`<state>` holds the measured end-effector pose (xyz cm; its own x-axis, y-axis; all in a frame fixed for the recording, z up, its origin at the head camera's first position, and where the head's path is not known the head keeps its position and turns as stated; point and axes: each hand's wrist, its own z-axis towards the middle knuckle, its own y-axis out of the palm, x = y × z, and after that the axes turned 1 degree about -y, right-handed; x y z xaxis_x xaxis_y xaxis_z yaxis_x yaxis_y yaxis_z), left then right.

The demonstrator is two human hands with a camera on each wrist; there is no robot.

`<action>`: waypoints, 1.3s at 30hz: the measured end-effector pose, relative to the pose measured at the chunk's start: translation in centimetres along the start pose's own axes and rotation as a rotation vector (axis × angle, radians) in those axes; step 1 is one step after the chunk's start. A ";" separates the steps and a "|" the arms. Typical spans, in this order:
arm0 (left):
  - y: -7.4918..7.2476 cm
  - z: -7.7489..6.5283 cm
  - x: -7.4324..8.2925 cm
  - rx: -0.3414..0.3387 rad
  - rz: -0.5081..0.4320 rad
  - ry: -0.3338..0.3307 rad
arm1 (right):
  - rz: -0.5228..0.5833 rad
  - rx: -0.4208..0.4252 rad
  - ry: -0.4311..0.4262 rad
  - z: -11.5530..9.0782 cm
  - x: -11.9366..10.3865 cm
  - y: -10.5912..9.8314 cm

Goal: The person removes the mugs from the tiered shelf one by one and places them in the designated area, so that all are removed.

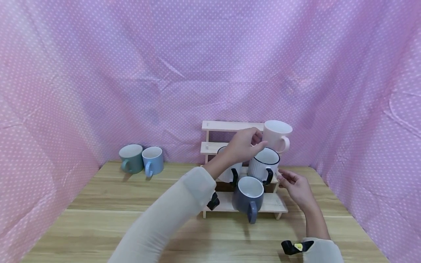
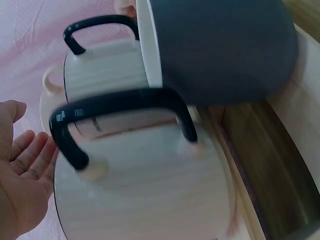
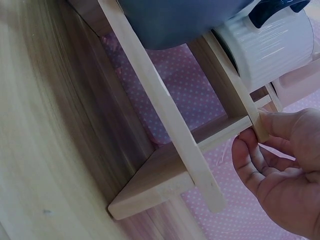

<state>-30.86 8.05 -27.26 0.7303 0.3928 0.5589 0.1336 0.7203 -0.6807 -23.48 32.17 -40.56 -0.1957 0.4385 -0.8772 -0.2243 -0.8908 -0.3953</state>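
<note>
A stepped wooden rack [image 1: 230, 126] carries several mugs. My left hand [image 1: 246, 145] is beside the pale pink mug [image 1: 271, 138] high on the rack's right; its fingers [image 2: 31, 159] are loosely bent, not wrapped round it. Whether they touch the mug I cannot tell. Below, a ribbed white mug [image 1: 257, 169] with a black rim and handle stands on a middle step. A similar white mug [image 2: 145, 180] to its left is partly hidden by my left arm. On the lowest step sits a dark grey-blue mug [image 1: 244, 200]. My right hand [image 3: 285, 165] pinches the right end of a step between thumb and fingers.
A green mug [image 1: 134, 162] and a light blue mug [image 1: 157, 160] stand together at the table's back left. The wooden table [image 1: 108, 219] reaches back to a pink dotted cloth [image 1: 184, 73], which hangs behind and along both sides.
</note>
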 end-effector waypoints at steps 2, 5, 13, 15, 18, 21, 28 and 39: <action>0.5 0.3 0.3 -0.017 0.002 0.024 | -0.007 -0.001 -0.004 0.0 0.0 0.0; 1.2 0.8 0.8 -0.051 0.009 0.059 | -0.011 -0.001 -0.005 0.0 0.0 -0.1; 2.4 1.4 1.4 -0.106 -0.056 0.012 | -0.010 -0.006 -0.005 0.1 0.3 -0.2; 2.6 1.6 1.4 -0.112 -0.081 0.007 | -0.010 -0.005 -0.003 0.1 0.2 -0.2; 2.8 1.9 1.3 -0.131 -0.121 0.002 | -0.012 -0.007 0.001 0.1 0.2 -0.2; 2.9 2.1 1.3 -0.156 -0.158 -0.005 | -0.017 -0.009 0.003 0.0 0.1 -0.2; 3.3 2.5 1.2 -0.162 -0.260 -0.079 | -0.015 -0.013 0.007 0.0 -0.1 -0.1; 4.1 3.3 1.8 -0.208 -0.357 -0.122 | -0.020 -0.024 0.035 -0.1 -0.1 -0.2</action>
<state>-31.19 13.58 -27.46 0.5306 0.2133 0.8203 0.5050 0.6977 -0.5081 -23.35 32.30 -40.39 -0.1575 0.4526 -0.8777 -0.2046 -0.8844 -0.4194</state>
